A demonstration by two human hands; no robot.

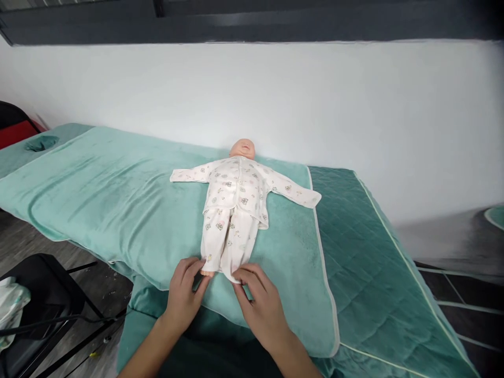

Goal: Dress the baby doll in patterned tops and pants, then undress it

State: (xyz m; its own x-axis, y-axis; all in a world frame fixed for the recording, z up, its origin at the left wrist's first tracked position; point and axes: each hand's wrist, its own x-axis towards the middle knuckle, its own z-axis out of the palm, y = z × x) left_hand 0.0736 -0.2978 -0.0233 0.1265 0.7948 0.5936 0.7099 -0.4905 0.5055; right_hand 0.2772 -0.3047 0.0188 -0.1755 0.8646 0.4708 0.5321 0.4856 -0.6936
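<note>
A baby doll (244, 149) lies on its back on a light green blanket (157, 220), its arms stretched out to the sides. It wears a white printed jacket (238, 189) and matching white trousers (228, 236). My left hand (185, 291) is at the cuff of the left trouser leg, fingertips on its edge and thumb beside the doll's bare toes (207, 273). With thumb and fingers, my right hand (260, 302) pinches the cuff of the other leg. The foot there is hidden by the cloth, and so are the doll's hands inside the sleeves.
Under the blanket, a darker green quilted cover (366, 252) spreads over the bed to the right. A white wall (275, 89) runs behind. At left stands a black chair (51, 283) holding a crumpled white item (11, 310), with a dark cable (66, 318) across it.
</note>
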